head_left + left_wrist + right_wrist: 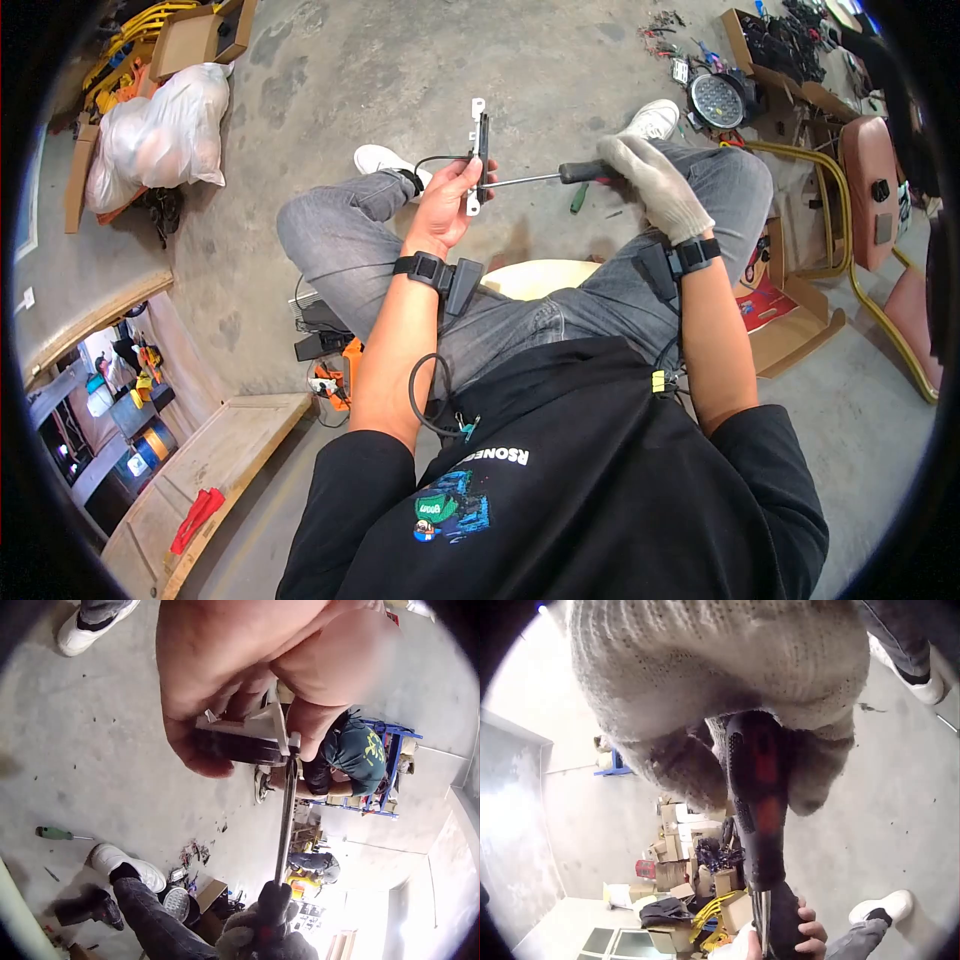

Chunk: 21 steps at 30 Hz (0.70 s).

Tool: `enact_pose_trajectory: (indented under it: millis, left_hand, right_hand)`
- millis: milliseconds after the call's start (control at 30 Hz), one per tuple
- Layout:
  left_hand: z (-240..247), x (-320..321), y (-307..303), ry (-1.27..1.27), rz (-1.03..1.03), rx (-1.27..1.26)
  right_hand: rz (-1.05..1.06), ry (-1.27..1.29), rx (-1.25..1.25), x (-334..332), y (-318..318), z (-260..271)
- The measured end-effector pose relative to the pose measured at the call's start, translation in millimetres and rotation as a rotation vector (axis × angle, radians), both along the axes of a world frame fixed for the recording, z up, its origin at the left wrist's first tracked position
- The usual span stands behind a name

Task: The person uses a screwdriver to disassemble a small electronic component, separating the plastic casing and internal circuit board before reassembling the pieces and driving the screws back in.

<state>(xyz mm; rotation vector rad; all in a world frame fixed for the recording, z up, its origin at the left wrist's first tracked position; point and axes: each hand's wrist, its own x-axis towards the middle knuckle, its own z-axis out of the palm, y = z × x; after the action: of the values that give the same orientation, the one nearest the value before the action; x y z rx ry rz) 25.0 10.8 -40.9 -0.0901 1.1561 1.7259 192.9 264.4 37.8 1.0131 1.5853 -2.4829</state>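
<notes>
My bare left hand [445, 210] grips a narrow part [484, 138] with a black strip and white metal end tabs. A thin black cable runs to its side. My right hand [655, 185], in a knitted work glove, holds a screwdriver [578, 173] by its black and red handle. The steel shaft points left, and its tip is right at the part's edge near my left thumb. In the left wrist view the screwdriver [288, 817] meets one end of the part [244, 748]. The right wrist view shows gloved fingers wrapped round the handle [759, 802].
A green-handled screwdriver [579, 198] lies on the concrete floor between my legs. At the upper right are a round lamp [716, 100] and boxes of parts. A white plastic bag [165, 125] stands at the left. Another person [352, 757] crouches behind in the left wrist view.
</notes>
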Motion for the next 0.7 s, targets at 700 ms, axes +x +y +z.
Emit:
enact_pose_trajectory:
  millis: [700]
  left_hand:
    - [0, 0, 0, 0.022, -0.010, -0.047]
  right_hand:
    - [0.037, -0.002, 0.156, 3, 0, -11]
